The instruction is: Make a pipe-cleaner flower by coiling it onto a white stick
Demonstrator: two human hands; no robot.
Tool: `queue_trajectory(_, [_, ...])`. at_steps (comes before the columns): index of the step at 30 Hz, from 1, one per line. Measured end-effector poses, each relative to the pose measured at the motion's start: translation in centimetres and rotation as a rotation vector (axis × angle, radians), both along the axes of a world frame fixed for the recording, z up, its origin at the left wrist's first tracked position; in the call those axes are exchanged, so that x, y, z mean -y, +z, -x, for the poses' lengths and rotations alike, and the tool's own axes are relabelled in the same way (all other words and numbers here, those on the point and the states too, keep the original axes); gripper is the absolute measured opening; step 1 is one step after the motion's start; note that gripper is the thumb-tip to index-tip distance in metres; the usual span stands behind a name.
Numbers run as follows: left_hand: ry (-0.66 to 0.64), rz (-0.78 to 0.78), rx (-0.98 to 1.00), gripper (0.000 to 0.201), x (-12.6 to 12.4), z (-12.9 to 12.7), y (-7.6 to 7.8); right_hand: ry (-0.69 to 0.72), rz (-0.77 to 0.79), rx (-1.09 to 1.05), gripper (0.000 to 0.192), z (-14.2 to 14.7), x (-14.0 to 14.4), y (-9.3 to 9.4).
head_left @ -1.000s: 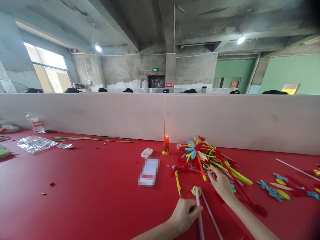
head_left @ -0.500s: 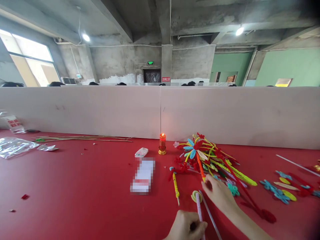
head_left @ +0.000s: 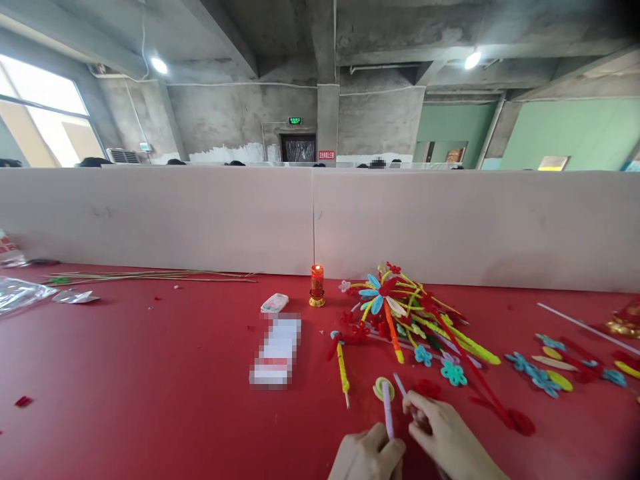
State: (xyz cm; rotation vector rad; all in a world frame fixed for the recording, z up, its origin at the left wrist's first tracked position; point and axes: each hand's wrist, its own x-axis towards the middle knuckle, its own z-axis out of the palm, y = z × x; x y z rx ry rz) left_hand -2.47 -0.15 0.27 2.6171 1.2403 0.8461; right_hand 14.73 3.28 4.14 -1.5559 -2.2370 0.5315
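Your left hand (head_left: 367, 457) sits at the bottom edge, fingers clamped on a pink stick (head_left: 387, 408) that points up toward a yellow-green coil (head_left: 381, 387) lying on the desk (head_left: 150, 373). Your right hand (head_left: 440, 437) has come back from the pile of craft flowers (head_left: 400, 310), where it reached a second ago, and now lies just beside the left, fingers together on a thin white stick (head_left: 400, 385). The view has dropped and shifted, so both wrists are now cut off at the frame edge. Desk: red covering. On it, a yellow stem (head_left: 343, 367) with a red flower head left of the coil; a lit red candle (head_left: 317, 285) in a gold holder near the partition; a small white packet (head_left: 275, 303) and a blurred box (head_left: 275, 351) left of the candle; thin bamboo sticks (head_left: 150, 275) lying far left; clear plastic wrap (head_left: 17, 293) at the left edge; blue, teal and yellow petals (head_left: 543, 370) scattered right; a long white rod (head_left: 585, 327) far right. Room: a white partition (head_left: 450, 227) runs across behind the desk, with tops of other people's heads showing over it; bare concrete ceiling and beams with round lamps; a green exit sign (head_left: 295, 121) over a dark doorway; green walls right; a bright window (head_left: 45, 113) left.
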Motion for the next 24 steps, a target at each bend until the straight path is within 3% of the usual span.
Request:
queue_trajectory(4, [0.003,-0.225,-0.156,0.006,-0.4,0.0,-0.7,0.025,0.012,-0.024,0.019,-0.4,0.1,0.7])
queue_trajectory(11, [0.038,-0.264,-0.204,0.006,-0.5,-0.5,-0.6,-0.011,0.036,0.06,0.018,-0.6,0.1,-0.4])
queue_trajectory(21, [0.008,-0.308,-0.238,0.005,-0.4,-0.3,0.3,0.051,-0.008,0.231,0.028,-0.2,0.4,0.0])
queue_trajectory(24, [0.006,-0.313,-0.238,0.005,-0.5,-0.3,0.2,0.035,-0.033,0.227,0.023,-0.3,0.3,-0.3])
